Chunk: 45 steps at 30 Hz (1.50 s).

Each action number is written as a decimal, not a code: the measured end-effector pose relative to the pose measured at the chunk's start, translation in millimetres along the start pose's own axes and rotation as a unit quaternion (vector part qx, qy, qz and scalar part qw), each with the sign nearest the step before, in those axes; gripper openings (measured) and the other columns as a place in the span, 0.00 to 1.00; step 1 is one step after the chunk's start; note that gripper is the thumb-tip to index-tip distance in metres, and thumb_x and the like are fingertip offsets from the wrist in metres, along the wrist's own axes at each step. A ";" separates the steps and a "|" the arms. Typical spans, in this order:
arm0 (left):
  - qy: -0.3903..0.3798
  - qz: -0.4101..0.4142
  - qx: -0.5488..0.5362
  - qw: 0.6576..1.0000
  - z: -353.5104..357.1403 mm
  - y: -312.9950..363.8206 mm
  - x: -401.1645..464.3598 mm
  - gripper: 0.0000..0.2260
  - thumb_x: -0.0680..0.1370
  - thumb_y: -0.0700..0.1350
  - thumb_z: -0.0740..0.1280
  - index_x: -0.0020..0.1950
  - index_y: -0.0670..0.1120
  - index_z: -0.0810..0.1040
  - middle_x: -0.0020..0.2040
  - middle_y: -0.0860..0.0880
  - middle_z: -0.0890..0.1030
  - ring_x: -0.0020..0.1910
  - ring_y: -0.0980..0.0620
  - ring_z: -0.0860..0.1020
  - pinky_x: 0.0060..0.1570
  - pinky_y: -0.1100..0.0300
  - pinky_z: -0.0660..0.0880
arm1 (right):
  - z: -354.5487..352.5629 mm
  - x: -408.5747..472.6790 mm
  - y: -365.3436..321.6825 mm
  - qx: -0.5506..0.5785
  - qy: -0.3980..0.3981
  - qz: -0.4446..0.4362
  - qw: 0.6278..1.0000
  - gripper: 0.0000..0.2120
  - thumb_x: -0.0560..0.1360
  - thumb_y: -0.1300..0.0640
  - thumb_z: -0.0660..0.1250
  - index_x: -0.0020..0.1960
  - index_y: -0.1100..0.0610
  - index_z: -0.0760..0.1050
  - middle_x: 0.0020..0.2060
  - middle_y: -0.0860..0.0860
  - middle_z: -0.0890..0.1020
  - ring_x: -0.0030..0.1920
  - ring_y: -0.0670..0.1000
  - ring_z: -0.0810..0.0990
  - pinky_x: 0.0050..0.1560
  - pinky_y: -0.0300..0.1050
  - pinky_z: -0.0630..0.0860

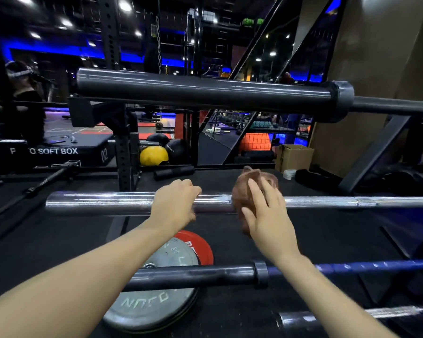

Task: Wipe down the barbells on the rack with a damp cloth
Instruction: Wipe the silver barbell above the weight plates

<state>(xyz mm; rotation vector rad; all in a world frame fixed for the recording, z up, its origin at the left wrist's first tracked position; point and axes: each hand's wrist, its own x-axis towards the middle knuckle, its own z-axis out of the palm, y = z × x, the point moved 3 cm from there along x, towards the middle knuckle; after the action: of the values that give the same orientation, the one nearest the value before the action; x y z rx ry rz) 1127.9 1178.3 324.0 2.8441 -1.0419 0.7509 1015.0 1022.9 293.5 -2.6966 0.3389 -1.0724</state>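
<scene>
Far left, a black padded box [59, 152] reads "SOFT BOX" in white, with "02" on its end face; the letters before that are partly cut off by a dark upright. A person in dark clothes stands behind it. Just right of the perforated black steel rack post [122, 147] sits a yellow ball [154, 155] on the floor, dark balls beside it.

Front and centre, the shiny chrome barbell [103, 203] runs level across the view. The left hand [175, 203] sits on top of its sleeve, fingers curled over the far side, closed on the bar. Below, on the black rubber floor, a grey round weight plate [156, 306] shows raised letters, blurred and upside down, too unclear to read; a red plate [200, 245] peeks from under it with white lettering cut off.

Right of the left hand, the crumpled brown cloth [248, 191] is wrapped round the chrome bar, and the right hand [266, 215] presses it there, fingers spread over it and thumb under.

Above, a thick dark grey barbell sleeve [205, 90] crosses the frame; nearer, a black barbell with a blue shaft [230, 274] lies lower. Further right, a brown cardboard box [294, 156] sits by a tan wall. Blue strip lights glow across the dim gym behind.
</scene>
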 end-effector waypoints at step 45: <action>-0.098 0.015 -0.090 0.991 0.9 -50.3 -13.7 0.19 0.68 0.54 0.75 0.50 0.47 0.72 0.48 0.52 0.71 0.55 0.48 0.73 0.47 0.54 0.73 | 13.2 14.7 -31.0 -0.133 0.038 -0.114 0.984 0.22 0.75 0.51 0.61 0.62 0.65 0.74 0.56 0.61 0.80 0.55 0.61 0.80 0.51 0.50 0.79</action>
<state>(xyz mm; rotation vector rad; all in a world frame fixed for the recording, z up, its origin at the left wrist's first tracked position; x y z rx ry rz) 1150.1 1225.5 324.3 2.7938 -1.1148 0.3611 1038.7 1049.6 302.5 -2.9943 0.2000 -1.2789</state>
